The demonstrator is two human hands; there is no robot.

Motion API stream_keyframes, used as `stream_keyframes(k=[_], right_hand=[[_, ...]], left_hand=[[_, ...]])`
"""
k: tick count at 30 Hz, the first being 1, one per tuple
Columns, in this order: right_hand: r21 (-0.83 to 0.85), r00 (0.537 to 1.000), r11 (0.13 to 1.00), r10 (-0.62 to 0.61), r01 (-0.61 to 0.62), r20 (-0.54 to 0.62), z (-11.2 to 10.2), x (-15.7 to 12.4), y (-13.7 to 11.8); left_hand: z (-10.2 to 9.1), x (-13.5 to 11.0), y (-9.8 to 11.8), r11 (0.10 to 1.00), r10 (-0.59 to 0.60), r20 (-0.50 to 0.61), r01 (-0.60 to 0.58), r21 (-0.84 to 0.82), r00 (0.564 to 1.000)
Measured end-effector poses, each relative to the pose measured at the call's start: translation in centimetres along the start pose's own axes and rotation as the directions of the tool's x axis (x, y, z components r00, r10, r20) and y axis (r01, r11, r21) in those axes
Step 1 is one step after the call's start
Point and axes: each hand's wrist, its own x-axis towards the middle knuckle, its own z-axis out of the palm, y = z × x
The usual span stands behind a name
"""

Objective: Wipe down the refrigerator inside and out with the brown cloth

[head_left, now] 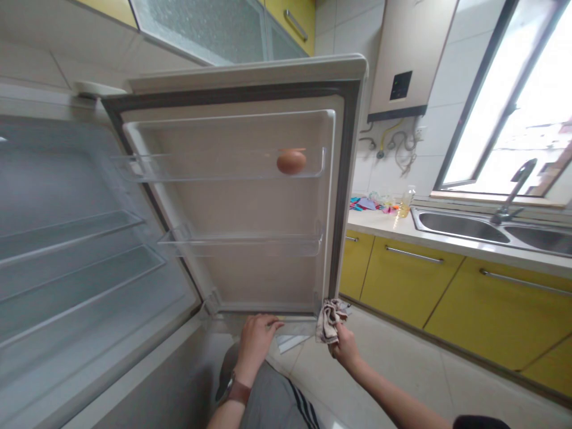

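Down low, pinching a bunched rag (pixel 329 319) in curled right fingers (pixel 336 341) at the bottom corner of the open fridge door (pixel 250 202). Curling left fingers (pixel 272 325), held close together, over the door's lower edge just beside. Likely hazard: jolting the door while rubbing and rolling the lone egg (pixel 291 161) along the top door shelf (pixel 214 176), perhaps cracking it. Crouching over the tiled floor (pixel 402 357), reaching forward with the right hand (pixel 344 348) on a nearly straight arm, keeping the left hand (pixel 257 336) close in, knuckles up, strap at the wrist.
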Motion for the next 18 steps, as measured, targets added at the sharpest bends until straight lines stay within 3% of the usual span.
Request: stream_keyframes(k=[18], right_hand=[[-0.015,0.999,1.0,0.012,-0.011,0.039,0.5,-0.7,1.2]], left_hand=[[0.6,-0.1,-0.4,1.0,0.003,-0.028,-0.003,-0.003,1.0]])
